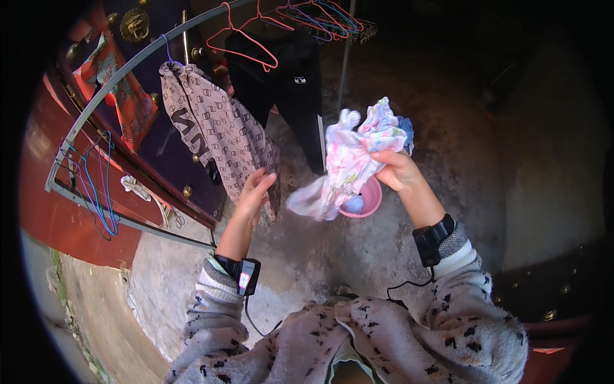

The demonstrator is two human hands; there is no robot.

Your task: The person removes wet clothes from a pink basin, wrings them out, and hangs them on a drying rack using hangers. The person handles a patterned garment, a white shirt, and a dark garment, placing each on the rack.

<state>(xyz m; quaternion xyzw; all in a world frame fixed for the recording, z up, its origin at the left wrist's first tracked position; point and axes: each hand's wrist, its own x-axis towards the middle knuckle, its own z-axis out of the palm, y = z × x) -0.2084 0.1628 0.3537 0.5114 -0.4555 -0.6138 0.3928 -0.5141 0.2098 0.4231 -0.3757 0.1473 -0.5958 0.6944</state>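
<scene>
My right hand (399,169) grips a bunched white cloth garment (352,156) with a pastel pink, blue and green pattern. One loose end of it trails to the left, blurred. Below the garment and partly hidden by it is a pink plastic basin (369,201) with a light blue item (354,204) inside. Some blue fabric (407,130) shows behind the garment, just above my right hand. My left hand (253,196) holds nothing, its fingers apart, in front of the lower part of hanging beige printed trousers (235,139).
A curved metal clothes rail (125,67) runs across the upper left. Black trousers (283,72), a coral hanger (229,41) and several coloured hangers (331,19) hang from it. More hangers (98,187) dangle at its left end. Behind stands a dark studded door (168,129). The floor (297,259) is concrete.
</scene>
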